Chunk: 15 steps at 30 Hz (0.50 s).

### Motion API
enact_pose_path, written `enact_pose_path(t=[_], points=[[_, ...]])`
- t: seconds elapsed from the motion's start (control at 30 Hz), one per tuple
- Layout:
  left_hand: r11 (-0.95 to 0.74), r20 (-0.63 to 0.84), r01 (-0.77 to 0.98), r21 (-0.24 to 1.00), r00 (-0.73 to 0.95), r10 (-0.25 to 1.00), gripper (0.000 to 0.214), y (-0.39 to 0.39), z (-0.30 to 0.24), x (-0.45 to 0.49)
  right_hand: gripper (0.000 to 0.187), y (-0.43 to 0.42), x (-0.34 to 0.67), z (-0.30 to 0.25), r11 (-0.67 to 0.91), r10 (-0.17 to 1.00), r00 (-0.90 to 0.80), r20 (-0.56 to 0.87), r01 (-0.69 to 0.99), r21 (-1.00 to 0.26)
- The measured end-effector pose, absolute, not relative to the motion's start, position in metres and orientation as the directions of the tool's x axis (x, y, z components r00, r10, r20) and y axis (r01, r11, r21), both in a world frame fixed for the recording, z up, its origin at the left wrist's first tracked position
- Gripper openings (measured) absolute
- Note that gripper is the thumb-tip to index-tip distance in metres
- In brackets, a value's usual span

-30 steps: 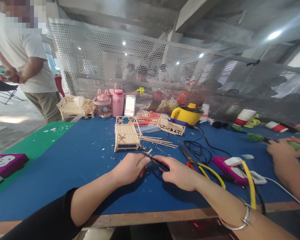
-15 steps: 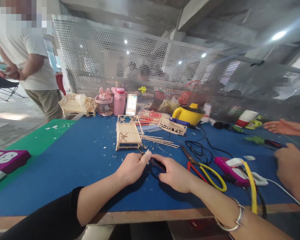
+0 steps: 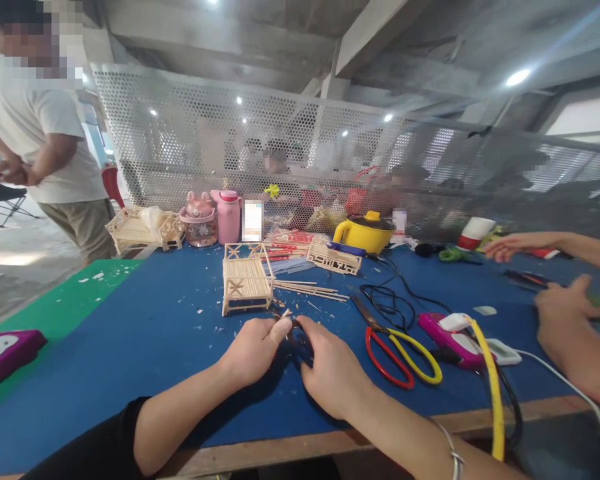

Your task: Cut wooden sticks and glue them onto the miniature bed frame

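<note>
My left hand [image 3: 253, 347] is closed in a pinch over the blue table [image 3: 130, 340], holding a short pale wooden stick whose tip shows above the thumb. My right hand [image 3: 330, 370] is closed round a small dark cutting tool [image 3: 293, 333], whose blades meet the stick between the two hands. Just beyond them stands a small bench model made of sticks [image 3: 245, 280], with loose sticks [image 3: 307, 289] to its right. Red and yellow scissors [image 3: 395, 343] lie right of my right hand.
A pink device [image 3: 453, 333] with a yellow cable and black cords lies at right, where another person's hands [image 3: 565, 313] work. At the back: a yellow pot [image 3: 363, 231], pink bottles [image 3: 215, 217], another stick model [image 3: 140, 230]. A person in a white shirt [image 3: 35, 133] stands at left.
The view has shifted and my hands have come closer together, my right hand closing over the tool near my left thumb. The other person's far hand has reached out across the table.
</note>
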State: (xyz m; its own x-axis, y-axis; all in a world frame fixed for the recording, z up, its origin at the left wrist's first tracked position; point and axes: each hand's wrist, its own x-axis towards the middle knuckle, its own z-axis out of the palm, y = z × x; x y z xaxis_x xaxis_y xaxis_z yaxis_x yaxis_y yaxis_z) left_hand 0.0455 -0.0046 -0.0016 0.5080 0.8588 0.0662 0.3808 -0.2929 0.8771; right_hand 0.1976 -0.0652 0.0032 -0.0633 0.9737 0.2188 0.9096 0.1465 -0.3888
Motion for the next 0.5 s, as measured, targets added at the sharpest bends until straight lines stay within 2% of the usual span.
enact_pose_path(t=[0.13, 0.33, 0.4, 0.5], points=[[-0.306, 0.069, 0.397, 0.865, 0.51, 0.857, 0.051, -0.007, -0.001, 0.047, 0.061, -0.067, 0.199, 0.0, 0.12, 0.974, -0.047, 0.22, 0.936, -0.331], [-0.216, 0.005, 0.409, 0.887, 0.459, 0.888, 0.054, -0.008, -0.001, 0.054, 0.068, -0.067, 0.198, 0.008, 0.055, 0.972, -0.022, 0.235, 0.989, -0.138], [-0.214, 0.004, 0.415, 0.884, 0.452, 0.892, 0.055, -0.006, -0.001, 0.053, 0.066, -0.065, 0.199, 0.014, 0.062, 0.975, -0.016, 0.22, 0.977, -0.206], [-0.243, 0.027, 0.397, 0.885, 0.478, 0.878, 0.055, -0.003, 0.003, 0.049, 0.052, -0.057, 0.201, 0.026, 0.121, 0.992, -0.089, 0.088, 0.859, -0.498]])
